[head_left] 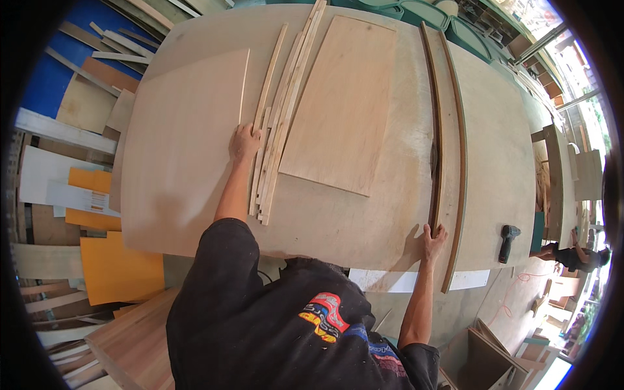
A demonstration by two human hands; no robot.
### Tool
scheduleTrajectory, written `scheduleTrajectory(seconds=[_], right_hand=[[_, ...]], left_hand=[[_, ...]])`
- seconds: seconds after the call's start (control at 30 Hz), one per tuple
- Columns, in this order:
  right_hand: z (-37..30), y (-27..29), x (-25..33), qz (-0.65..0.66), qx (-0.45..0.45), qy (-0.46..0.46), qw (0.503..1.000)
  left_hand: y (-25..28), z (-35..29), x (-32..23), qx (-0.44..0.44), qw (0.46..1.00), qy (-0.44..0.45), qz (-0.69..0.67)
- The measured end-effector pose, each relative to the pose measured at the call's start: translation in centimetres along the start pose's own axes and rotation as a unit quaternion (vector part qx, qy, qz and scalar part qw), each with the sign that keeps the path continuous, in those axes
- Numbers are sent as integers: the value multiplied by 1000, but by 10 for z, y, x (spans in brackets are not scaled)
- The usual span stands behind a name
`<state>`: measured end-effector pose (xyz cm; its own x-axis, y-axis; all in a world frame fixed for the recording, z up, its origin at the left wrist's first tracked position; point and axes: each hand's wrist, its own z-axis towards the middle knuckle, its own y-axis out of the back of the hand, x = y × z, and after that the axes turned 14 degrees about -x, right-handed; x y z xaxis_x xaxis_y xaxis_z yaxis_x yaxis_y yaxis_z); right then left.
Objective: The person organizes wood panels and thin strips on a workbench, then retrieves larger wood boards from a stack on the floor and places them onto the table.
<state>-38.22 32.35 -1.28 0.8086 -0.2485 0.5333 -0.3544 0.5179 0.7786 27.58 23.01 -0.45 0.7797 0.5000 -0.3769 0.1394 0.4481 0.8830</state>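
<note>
My left hand (246, 141) is closed at the right edge of a large pale plywood panel (188, 117), its fingers curled over that edge. Close to its fingertips lie several thin wooden strips (281, 123), stretched away from me side by side. Farther right, my right hand (435, 242) grips the near end of a long, narrow dark-edged wood strip (430, 97), thumb on one side and fingers on the other. A long board (448, 162) with a brown edge runs beside that strip. Between my hands a smaller rectangular plywood panel (341, 104) lies flat.
Everything lies on a wide worktable (497, 149). A dark cordless drill (507, 244) rests near its right corner. Wood offcuts and yellow sheets (122, 268) crowd the left side. Green containers (468, 36) stand beyond the far edge. Another person (575, 255) is at the far right.
</note>
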Motion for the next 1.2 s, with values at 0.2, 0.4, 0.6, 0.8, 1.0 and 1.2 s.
scheduleTrajectory(seconds=[0.2, 0.4, 0.6, 0.8, 1.0, 1.2], right_hand=[[-39, 14, -22, -29, -49, -47, 997], [-38, 26, -14, -92, -38, -12, 995], [-30, 23, -26, -62, -20, -40, 997], [-30, 24, -31, -71, -8, -49, 996], [-33, 29, -18, -33, 1, -55, 998], [-38, 35, -17, -37, 1, -82, 996]], left_hand=[[-4, -18, -8, -56, 998, -11, -17], [12, -45, -31, -1, 1000, -29, -4], [-5, -11, -32, 60, 996, 56, 42], [-34, 16, -35, -21, 999, 1, -27], [-42, 41, -22, 33, 996, 57, -54], [-17, 40, -53, 67, 995, 13, 71]])
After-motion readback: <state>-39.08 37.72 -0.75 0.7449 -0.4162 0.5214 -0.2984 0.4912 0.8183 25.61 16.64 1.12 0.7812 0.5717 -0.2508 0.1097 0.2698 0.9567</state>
